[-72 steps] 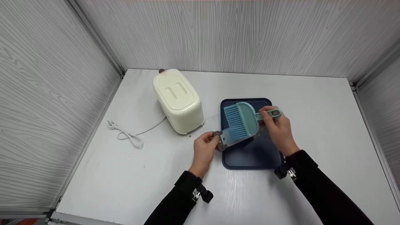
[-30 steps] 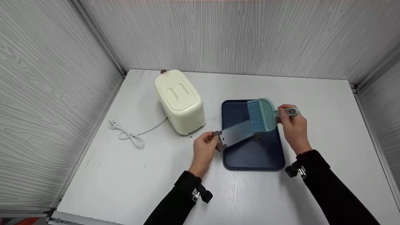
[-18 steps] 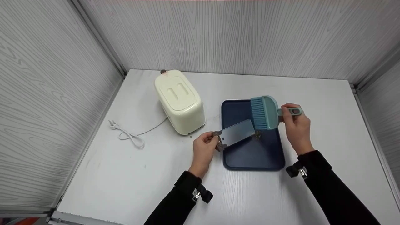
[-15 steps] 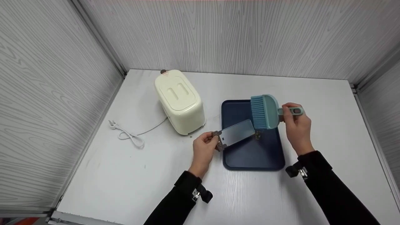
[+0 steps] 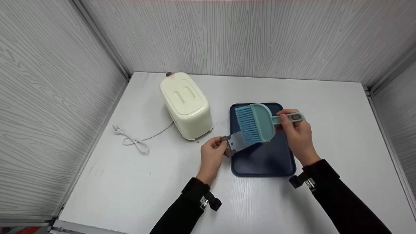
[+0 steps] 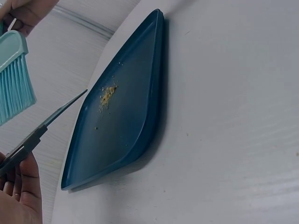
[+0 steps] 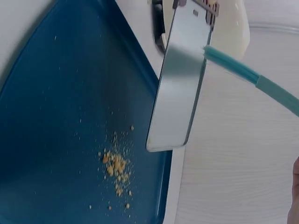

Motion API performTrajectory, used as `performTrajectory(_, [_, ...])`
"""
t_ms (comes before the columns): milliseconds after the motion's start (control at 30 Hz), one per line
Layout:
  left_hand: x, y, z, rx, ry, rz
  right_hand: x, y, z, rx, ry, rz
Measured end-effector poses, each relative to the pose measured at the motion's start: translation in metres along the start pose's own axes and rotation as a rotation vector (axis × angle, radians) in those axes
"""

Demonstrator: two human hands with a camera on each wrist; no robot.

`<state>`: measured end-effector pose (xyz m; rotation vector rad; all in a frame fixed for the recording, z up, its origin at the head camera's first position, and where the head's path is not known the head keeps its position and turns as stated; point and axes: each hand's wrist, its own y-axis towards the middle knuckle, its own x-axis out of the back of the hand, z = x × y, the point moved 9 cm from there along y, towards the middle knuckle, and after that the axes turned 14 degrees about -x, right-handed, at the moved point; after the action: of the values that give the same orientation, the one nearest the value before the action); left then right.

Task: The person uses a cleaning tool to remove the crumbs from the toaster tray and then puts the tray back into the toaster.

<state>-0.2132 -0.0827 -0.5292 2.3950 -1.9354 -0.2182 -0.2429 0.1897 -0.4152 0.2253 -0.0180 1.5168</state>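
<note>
My left hand (image 5: 210, 159) pinches the brown end of a flat metal crumb tray (image 5: 237, 142), tilted over the navy serving tray (image 5: 263, 164). In my right hand (image 5: 299, 138) is the handle of a small teal brush (image 5: 265, 125). Its blue bristles overlap the middle of the crumb tray in the head view, hiding the far part. The right wrist view shows the bristle tips right at the smooth surface of the metal plate (image 7: 175, 105), near the brown end. Below its free end, a pile of yellowish crumbs (image 7: 116, 168) lies on the serving tray.
A cream toaster (image 5: 185, 100) with a lid on top stands to the left of the serving tray. Its white cord (image 5: 136, 143) and plug lie on the white table further left. Wood-grain panels wall the table at the back and sides.
The brush swept right off the crumb tray's free end, lifted, and has now come back left over the plate with my right hand. My left hand and the crumb tray have stayed nearly still.
</note>
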Motion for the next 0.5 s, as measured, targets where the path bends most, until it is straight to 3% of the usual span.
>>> performTrajectory(500, [0.002, -0.001, 0.001, 0.031, 0.03, -0.004, -0.026, -0.009, -0.011, -0.032, 0.047, 0.126])
